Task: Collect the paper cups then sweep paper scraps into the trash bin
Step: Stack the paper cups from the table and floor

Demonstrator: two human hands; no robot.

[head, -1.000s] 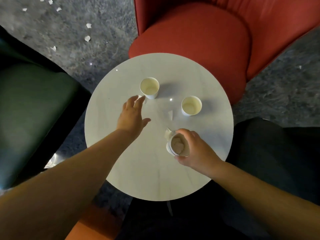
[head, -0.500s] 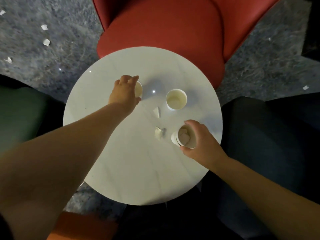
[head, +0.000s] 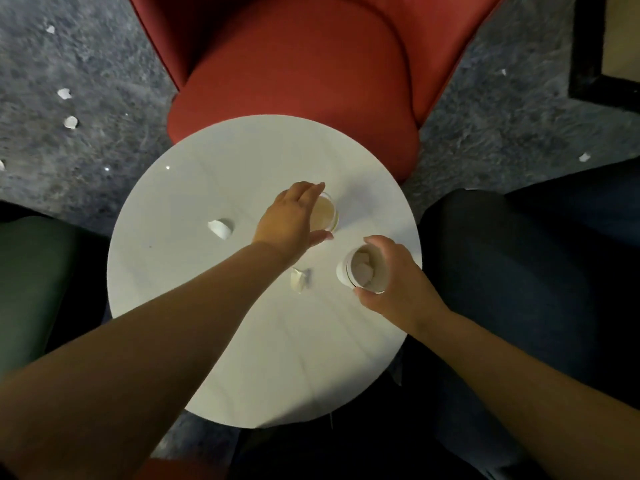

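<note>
Moved: since half a second ago the left hand (head: pixel 291 216) has shifted across the bench (head: pixel 242 358); only two cups show now where three stood, so one has probably been nested inside another, though the pictures do not show it.
Left grip: fingers and thumb curl round the far paper cup (head: pixel 323 213), which stands upright near the middle of the bench.
Right grip: the right hand (head: pixel 394 278) wraps the near paper cup (head: pixel 363 270) from the side; that cup holds crumpled paper and sits close to the bench's right edge.
Cups: near each other but apart; not yet stacked together.
Bench scraps: one scrap (head: pixel 220 228) lies left of the left hand, another scrap (head: pixel 298 279) lies between the forearm and the near cup.
Floor scraps: several white bits (head: pixel 70 122) lie on the grey carpet to the left, a few more to the right.
Progress: early; I judge cup collection about half done, sweeping not begun.
Trash bin: not in view.
</note>
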